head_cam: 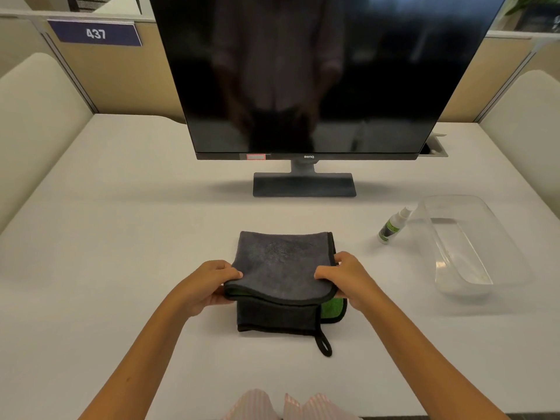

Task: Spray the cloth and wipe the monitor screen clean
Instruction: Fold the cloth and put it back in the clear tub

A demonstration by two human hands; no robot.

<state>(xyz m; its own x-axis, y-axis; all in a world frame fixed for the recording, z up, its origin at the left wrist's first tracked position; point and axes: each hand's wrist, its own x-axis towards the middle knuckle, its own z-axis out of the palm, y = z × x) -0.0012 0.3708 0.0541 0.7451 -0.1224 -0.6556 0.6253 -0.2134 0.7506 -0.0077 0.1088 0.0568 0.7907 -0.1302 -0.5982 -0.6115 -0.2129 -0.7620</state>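
A folded grey cloth (280, 262) with a green underside and a black hanging loop lies on the white desk in front of me. My left hand (209, 281) pinches its near left edge, and my right hand (344, 275) pinches its near right edge, lifting the top layer a little. A darker damp patch shows near the cloth's middle. The small spray bottle (392, 227) with a green label stands to the right, untouched. The dark monitor screen (309, 71) rises behind the cloth on its grey stand (304, 184).
A clear plastic tub (485, 268) sits at the right, just beyond the spray bottle. Beige partition walls enclose the desk (121, 222) at the left, right and back. A sign reading 437 (95, 33) hangs on the back left partition.
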